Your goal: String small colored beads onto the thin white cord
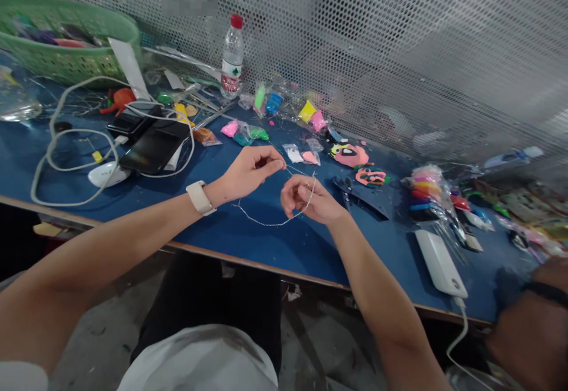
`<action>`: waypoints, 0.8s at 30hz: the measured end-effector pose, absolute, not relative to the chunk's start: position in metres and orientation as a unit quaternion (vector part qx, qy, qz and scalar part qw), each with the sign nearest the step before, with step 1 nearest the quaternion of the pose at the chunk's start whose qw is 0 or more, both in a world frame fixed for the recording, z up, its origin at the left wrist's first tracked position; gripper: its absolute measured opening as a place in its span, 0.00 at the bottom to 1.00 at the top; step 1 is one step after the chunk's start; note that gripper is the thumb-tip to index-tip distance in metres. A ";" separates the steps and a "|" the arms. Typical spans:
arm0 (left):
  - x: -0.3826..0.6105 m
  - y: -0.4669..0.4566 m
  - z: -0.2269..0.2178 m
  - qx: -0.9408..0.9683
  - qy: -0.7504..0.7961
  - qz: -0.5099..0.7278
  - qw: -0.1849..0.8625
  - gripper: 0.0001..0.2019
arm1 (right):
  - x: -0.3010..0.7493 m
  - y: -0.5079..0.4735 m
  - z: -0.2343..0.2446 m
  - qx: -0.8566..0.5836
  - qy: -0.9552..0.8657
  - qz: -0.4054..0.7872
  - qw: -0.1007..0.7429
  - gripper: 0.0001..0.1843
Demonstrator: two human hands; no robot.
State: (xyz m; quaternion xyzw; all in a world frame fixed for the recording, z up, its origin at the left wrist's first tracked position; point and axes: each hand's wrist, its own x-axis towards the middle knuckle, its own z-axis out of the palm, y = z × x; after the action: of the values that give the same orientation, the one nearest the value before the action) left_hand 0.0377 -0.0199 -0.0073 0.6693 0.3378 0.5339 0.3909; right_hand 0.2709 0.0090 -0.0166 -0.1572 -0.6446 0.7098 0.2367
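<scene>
My left hand (252,171), with a white watch on its wrist, pinches one end of a thin silvery twisted wire (266,222) above the blue table (248,243). My right hand (306,199) is closed round the other end of the same wire, which stands up between its fingers. The wire sags in a loop between the two hands, just over the tabletop. Both hands hover near the table's middle, a little apart from each other.
A plastic water bottle (232,57) and small bags of coloured clay (246,132) lie behind the hands. Clay figures (350,154) sit to the right. Phones with white cables (151,142) and a green basket (66,42) lie left. A white power bank (440,263) rests right, near another person's arm (536,314).
</scene>
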 end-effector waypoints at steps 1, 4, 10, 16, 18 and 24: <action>0.038 -0.020 -0.008 0.667 0.340 0.530 0.399 0.11 | 0.271 0.010 -0.017 -0.152 -0.657 0.696 0.247 0.25; 0.039 -0.020 -0.009 0.650 0.337 0.522 0.438 0.12 | 0.269 0.013 -0.018 -0.144 -0.703 0.636 0.283 0.31; 0.041 -0.023 -0.007 0.618 0.319 0.498 0.517 0.14 | 0.275 0.024 -0.018 -0.218 -0.796 0.438 0.355 0.41; 0.041 -0.025 -0.005 0.614 0.321 0.489 0.530 0.14 | 0.286 0.034 -0.013 -0.239 -0.842 0.269 0.401 0.38; 0.041 -0.024 -0.006 0.612 0.332 0.496 0.519 0.14 | 0.289 0.034 -0.011 -0.249 -0.834 0.255 0.422 0.34; 0.039 -0.019 -0.012 0.701 0.422 0.509 0.266 0.09 | 0.283 0.022 -0.012 -0.258 -0.853 0.326 0.314 0.24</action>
State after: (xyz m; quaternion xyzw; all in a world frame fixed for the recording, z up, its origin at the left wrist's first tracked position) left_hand 0.0392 -0.0194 -0.0120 0.7012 0.4222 0.5093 0.2658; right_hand 0.2827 0.0219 -0.0122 -0.2583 -0.8535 0.3261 0.3139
